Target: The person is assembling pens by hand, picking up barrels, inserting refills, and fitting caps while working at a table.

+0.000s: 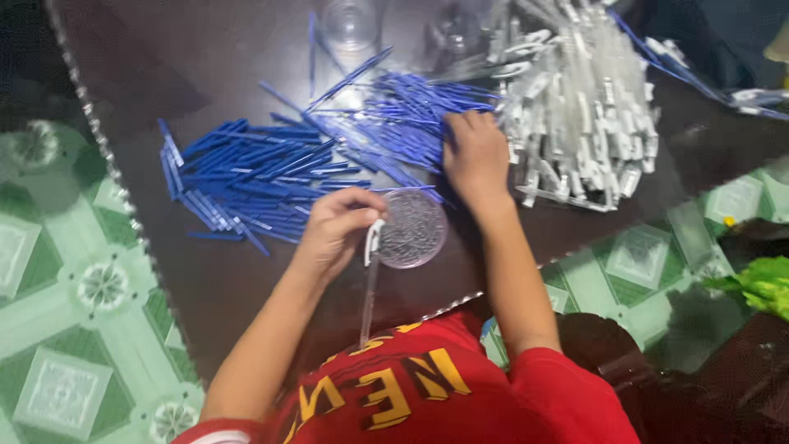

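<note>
Near the middle of the frame, the left hand point(337, 230) is closed around a slim clear plastic pen barrel with a white clip point(370, 279), pinching it at its clipped top so that the tube hangs down toward the red shirt point(427, 395) at the bottom edge. Just right of that hand a round patterned glass dish point(415, 230) lies on the dark glossy tabletop point(222, 288). Above it, the right hand point(477, 156) rests palm down with fingers spread and curled on the right end of a heap of thin blue plastic refill sticks point(271, 173); whether it has pinched one cannot be told. A pile of clear barrels with white clips point(575, 107) fills the upper right. The barrel looks light, stiff and smooth, likely slippery, so a grip near the clip seems the surest. The blue sticks look slender and bendable, best taken singly near an end.
</note>
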